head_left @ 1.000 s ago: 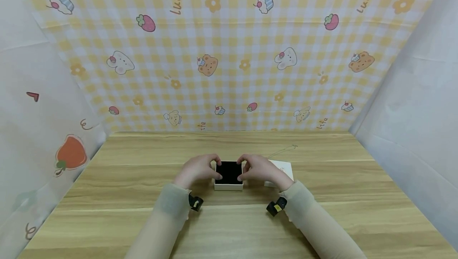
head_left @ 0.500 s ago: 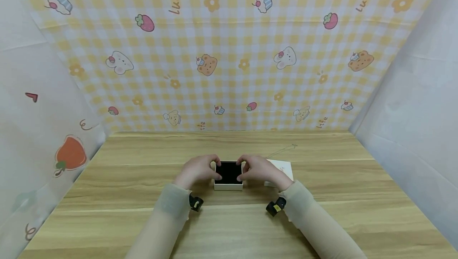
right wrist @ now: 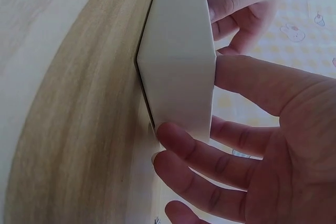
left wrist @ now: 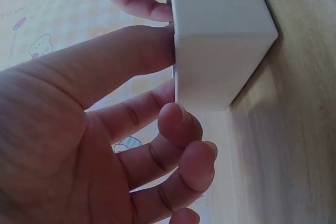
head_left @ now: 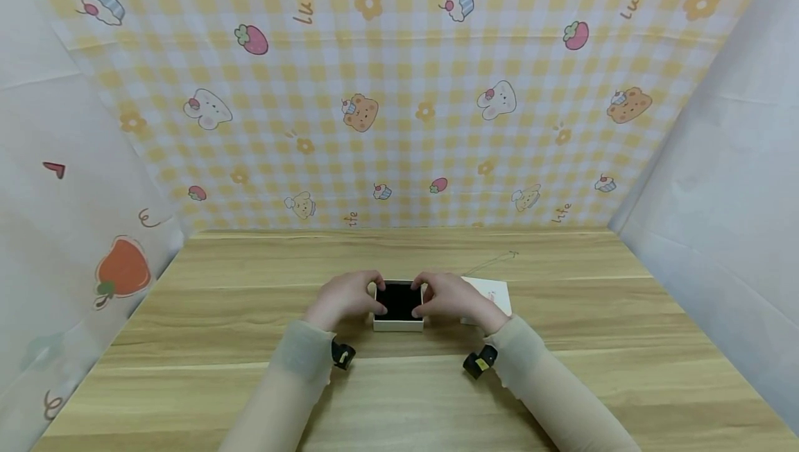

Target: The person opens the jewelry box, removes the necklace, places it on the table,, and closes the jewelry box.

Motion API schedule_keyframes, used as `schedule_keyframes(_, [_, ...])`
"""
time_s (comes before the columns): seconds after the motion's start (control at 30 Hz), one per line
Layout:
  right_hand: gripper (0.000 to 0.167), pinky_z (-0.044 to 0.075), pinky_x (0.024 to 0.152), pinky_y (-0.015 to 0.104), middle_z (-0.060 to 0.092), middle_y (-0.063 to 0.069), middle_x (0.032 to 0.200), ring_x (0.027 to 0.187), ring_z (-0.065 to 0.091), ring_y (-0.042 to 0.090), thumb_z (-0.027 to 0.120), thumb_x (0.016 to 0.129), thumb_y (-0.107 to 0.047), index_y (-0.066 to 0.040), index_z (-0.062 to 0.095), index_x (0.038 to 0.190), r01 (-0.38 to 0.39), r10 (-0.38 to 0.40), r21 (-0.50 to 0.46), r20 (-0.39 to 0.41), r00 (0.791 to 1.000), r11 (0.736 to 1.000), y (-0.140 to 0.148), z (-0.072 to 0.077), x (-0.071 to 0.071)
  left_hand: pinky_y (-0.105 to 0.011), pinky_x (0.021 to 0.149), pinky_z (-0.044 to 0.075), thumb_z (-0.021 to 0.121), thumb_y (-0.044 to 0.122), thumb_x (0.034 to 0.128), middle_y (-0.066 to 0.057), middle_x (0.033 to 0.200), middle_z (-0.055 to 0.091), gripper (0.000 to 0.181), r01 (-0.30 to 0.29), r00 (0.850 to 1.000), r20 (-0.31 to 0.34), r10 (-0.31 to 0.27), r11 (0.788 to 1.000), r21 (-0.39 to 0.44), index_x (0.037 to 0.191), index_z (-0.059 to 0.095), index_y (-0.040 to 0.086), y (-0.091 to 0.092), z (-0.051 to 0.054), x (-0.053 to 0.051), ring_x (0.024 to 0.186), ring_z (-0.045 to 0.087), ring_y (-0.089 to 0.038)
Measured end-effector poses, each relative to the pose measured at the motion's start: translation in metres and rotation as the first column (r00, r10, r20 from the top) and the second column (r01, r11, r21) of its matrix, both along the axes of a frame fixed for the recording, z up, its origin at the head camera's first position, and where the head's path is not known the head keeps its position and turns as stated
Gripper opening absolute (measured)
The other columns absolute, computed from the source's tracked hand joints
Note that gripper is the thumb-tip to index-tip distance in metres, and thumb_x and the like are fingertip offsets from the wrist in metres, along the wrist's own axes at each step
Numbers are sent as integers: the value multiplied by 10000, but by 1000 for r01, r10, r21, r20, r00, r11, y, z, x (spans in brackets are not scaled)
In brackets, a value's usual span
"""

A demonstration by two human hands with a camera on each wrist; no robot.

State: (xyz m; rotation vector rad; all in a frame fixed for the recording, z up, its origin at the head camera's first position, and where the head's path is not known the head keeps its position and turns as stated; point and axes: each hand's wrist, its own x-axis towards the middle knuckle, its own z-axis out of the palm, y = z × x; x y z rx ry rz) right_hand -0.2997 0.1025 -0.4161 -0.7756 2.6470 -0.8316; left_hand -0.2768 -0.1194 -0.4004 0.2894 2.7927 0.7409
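Note:
A small white box point(head_left: 398, 326) stands on the table between both hands, with a black insert point(head_left: 399, 301) inside its rim. My left hand point(head_left: 347, 294) rests its thumb and index fingertips on the insert's left corners. On the right corners lie the thumb and index fingertips of my right hand point(head_left: 451, 296). In the left wrist view, the left thumb reaches over the rim of the box point(left wrist: 223, 66) and the other fingers stay loosely bent outside. A right-hand finger touches the outer wall of the box point(right wrist: 178, 93) in the right wrist view. Fingertips inside the rim are hidden there.
A white lid-like piece point(head_left: 496, 292) with small pinkish print lies partly behind the right wrist. Beyond it a thin chain necklace point(head_left: 493, 261) stretches across the wooden table point(head_left: 399, 396). A checked cloth point(head_left: 399, 147) hangs at the back, with pale cloths at both sides.
Both hands keep their places at the box, and the insert looks the same. Only a very slight shift of the whole view shows.

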Motion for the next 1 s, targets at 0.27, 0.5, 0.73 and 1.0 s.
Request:
schedule_keyframes(0.27, [425,460,625,327,608,-39,787,681,556,139,780,811,-268,-98,617,1166,-1,1,-3,-1,1000,1000,0,-4,-1,-365,641,381,805,270,775,2,811,561,327,5,1000,-8,-5,1000,-6,1042,637,183,0,-2,1,731,497,-212])
schedule_keyframes(0.5, [422,454,604,319,604,-34,784,674,552,143,779,805,-272,-101,621,1157,10,-10,4,5,1000,1000,-1,-5,-1,-368,640,383,800,277,780,-1,808,559,326,4,1000,-1,-4,1000,-22,1046,635,186,2,-1,1,734,498,-217])
schedule_keyframes(0.73, [431,457,598,315,607,-39,781,671,557,135,779,804,-278,-105,620,1165,17,-17,14,4,1000,1000,-1,-6,-1,-353,617,378,804,283,772,-3,771,550,329,11,1000,-6,-11,999,-45,1038,637,184,4,-2,0,702,493,-211])
schedule_keyframes(1.0, [434,447,569,313,607,-54,746,651,556,122,785,774,-271,-119,620,1146,37,-37,37,-3,999,999,-4,-6,0,-342,603,370,804,292,773,-9,740,537,324,14,1000,-8,-14,999,-51,1024,628,188,4,-4,-1,675,484,-207])
